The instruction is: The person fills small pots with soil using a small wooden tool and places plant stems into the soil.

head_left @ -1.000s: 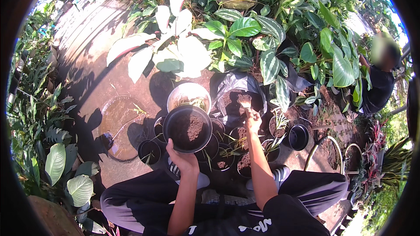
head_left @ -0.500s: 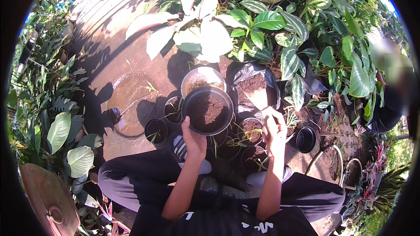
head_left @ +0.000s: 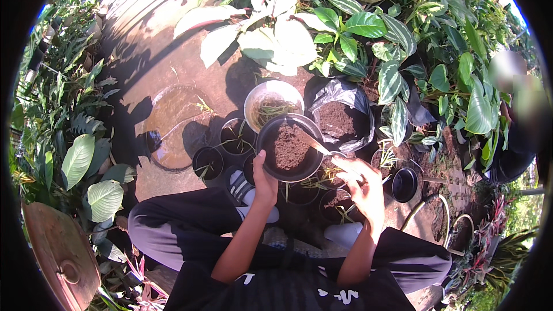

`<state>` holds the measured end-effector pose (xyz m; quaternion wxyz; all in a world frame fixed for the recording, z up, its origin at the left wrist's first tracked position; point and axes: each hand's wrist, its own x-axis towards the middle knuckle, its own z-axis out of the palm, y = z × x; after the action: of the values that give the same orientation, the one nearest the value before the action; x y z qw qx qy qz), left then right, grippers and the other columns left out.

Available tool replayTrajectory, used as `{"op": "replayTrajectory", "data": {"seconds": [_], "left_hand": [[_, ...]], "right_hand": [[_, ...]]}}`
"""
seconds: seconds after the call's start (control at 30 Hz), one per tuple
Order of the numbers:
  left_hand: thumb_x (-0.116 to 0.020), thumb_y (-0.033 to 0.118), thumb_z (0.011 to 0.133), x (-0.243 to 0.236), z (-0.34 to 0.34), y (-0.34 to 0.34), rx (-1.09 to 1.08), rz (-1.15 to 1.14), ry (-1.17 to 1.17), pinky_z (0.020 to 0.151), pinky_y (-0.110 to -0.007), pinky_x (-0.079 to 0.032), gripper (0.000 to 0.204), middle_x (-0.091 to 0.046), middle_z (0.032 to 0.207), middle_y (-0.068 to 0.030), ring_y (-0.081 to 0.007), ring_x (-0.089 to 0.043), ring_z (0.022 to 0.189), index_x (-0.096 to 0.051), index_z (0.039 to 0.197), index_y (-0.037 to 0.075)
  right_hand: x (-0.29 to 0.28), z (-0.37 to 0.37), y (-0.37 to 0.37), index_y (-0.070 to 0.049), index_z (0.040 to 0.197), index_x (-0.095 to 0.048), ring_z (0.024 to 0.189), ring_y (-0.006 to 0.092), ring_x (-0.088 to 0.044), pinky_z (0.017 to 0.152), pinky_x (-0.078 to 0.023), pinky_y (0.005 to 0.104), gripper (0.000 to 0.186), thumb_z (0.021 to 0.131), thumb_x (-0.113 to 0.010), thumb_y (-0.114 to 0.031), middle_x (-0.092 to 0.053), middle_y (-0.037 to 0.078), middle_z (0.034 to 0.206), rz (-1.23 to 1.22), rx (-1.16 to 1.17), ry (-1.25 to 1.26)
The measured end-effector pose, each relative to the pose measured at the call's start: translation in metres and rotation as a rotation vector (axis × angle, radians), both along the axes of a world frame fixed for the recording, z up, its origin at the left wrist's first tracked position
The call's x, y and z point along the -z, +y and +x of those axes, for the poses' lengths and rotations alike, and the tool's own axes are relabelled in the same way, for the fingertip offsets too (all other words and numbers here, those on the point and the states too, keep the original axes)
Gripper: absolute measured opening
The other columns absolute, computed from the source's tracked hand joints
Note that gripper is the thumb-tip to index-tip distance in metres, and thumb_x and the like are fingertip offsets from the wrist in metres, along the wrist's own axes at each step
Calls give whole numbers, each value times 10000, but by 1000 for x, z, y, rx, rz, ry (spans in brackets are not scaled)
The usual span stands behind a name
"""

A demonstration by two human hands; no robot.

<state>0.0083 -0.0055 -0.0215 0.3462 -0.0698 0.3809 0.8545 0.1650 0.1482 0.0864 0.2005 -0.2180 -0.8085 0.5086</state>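
My left hand (head_left: 265, 183) grips the rim of a round black pot (head_left: 266, 164), thumb on the near left side. Dark brown soil (head_left: 290, 148) lies heaped inside it. My right hand (head_left: 364, 189) is closed around the handle of a small trowel (head_left: 318, 147), whose blade reaches over the pot's right rim to the soil. Just beyond the trowel, a black plastic bag (head_left: 360, 103) holds more soil (head_left: 337, 120). Behind the held pot stands a white tub (head_left: 249, 109) with grassy clippings in it.
Several small black pots with thin seedlings, one a dark pot (head_left: 207, 163), surround my feet. Another black pot (head_left: 404, 185) stands at the right near a bent hose (head_left: 423, 204). A round wet patch (head_left: 173, 132) lies left. Leafy plants (head_left: 386, 52) crowd the far side.
My right hand has brought the trowel from the soil bag leftward to the black pot. The soil in the pot looks higher. My left hand and the pot have shifted slightly right.
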Motion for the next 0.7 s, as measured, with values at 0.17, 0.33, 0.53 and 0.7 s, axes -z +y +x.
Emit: {"op": "replayTrajectory", "data": {"seconds": [0.17, 0.33, 0.53, 0.7], "left_hand": [[-440, 410, 986, 8, -1, -2, 25, -25, 62, 1088, -384, -348, 546, -547, 1356, -106, -228, -504, 1262, -471, 1364, 17], [-435, 424, 985, 14, 0, 1, 38, -37, 155, 1083, -381, -343, 560, -548, 1352, -107, -226, -502, 1259, -474, 1361, 11], [-431, 429, 984, 22, -4, -6, -78, -62, 116, 1074, -383, -350, 560, -555, 1338, -100, -225, -510, 1247, -482, 1351, 10], [-434, 438, 983, -2, -9, 1, -153, -16, 87, 1064, -386, -360, 548, -562, 1325, -88, -225, -518, 1234, -497, 1336, 23]], "right_hand": [[-3, 5, 1, 7, 1178, -667, 975, 188, -683, 881, -545, 304, 340, 852, -595, 76, -703, 131, 1084, -205, -33, 43], [1, -7, -4, -10, 1175, -667, 1019, 168, -674, 892, -523, 291, 282, 895, -633, 6, -707, 116, 1119, -156, -22, -45], [11, -5, -6, -17, 1157, -675, 945, 141, -663, 838, -510, 273, 254, 907, -631, -25, -713, 98, 1074, -132, 126, 54], [10, 7, 12, -48, 1180, -639, 511, 3, -383, 435, -296, 176, 244, 961, -596, -148, -542, -25, 700, -618, 353, 230]]}}
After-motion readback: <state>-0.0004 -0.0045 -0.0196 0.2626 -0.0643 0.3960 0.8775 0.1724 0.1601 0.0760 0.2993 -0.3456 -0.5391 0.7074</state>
